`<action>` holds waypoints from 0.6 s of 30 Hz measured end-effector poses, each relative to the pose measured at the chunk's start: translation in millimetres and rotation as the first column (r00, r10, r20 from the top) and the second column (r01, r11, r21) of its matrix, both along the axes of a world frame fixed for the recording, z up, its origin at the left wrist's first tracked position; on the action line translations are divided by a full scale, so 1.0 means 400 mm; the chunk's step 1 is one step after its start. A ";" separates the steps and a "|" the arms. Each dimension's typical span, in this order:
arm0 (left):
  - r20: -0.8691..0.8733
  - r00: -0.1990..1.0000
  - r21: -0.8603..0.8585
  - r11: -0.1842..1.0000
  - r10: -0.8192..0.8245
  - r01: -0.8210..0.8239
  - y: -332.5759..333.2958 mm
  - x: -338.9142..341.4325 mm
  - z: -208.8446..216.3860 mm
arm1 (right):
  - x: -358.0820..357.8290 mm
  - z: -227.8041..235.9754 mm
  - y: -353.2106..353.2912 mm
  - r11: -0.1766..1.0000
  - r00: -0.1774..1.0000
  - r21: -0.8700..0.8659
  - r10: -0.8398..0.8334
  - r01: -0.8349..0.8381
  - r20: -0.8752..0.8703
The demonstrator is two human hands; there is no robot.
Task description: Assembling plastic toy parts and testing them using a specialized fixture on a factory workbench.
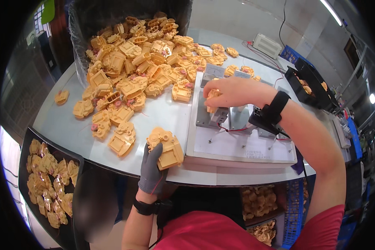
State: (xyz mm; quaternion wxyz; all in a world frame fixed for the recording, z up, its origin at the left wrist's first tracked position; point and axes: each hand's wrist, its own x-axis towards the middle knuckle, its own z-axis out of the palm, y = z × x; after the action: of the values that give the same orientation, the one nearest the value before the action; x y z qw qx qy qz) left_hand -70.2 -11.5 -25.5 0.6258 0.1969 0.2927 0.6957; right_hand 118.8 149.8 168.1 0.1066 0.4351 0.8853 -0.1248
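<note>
My left hand (153,164), in a grey glove, grips a yellow plastic housing (166,150) with round bosses and a rectangular recess, just above the table's front edge. My bare right hand (231,92) reaches over a white test board (241,146) fitted with metal blocks, small panel meters and red wires. Its fingers close around another yellow plastic housing (213,102), which sits at the board's left metal fixture; part of it is hidden under the hand. A black band is on each wrist.
A large heap of yellow housings (133,58) spills from a plastic-lined container onto the table (62,121). Black bins (77,183) with more housings stand at lower left and far right (310,93). A grey power unit (267,46) with wires stands at the back. Blue crates (293,208) are below.
</note>
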 end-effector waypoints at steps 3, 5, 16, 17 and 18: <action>0.034 0.999 0.013 1.000 0.001 -0.001 0.004 0.000 -0.012 | -0.004 0.005 0.005 0.999 1.000 -0.042 -0.012 0.013 0.014; 0.036 0.999 0.002 1.000 0.001 -0.001 0.004 0.001 0.002 | -0.003 0.005 0.010 0.999 1.000 -0.051 -0.017 0.018 0.015; -0.028 0.991 -0.049 0.991 -0.128 0.126 -0.048 -0.018 0.062 | 0.134 0.052 -0.249 0.997 0.866 0.072 0.011 0.029 -0.500; -0.030 0.992 -0.062 0.991 -0.124 0.122 -0.063 -0.011 0.083 | 0.147 0.030 -0.290 1.000 0.840 0.004 -0.020 0.026 -0.543; -0.015 0.987 -0.032 0.987 -0.157 0.157 -0.068 0.009 0.110 | 0.157 -0.002 -0.322 0.996 0.808 -0.078 -0.084 0.047 -0.583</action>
State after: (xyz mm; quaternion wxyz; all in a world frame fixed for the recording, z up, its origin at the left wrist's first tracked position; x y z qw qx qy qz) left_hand -66.4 -38.8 18.7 0.6789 0.2159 0.2925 0.6379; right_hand 181.4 21.1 167.3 -0.1624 0.4023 0.8555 -0.2828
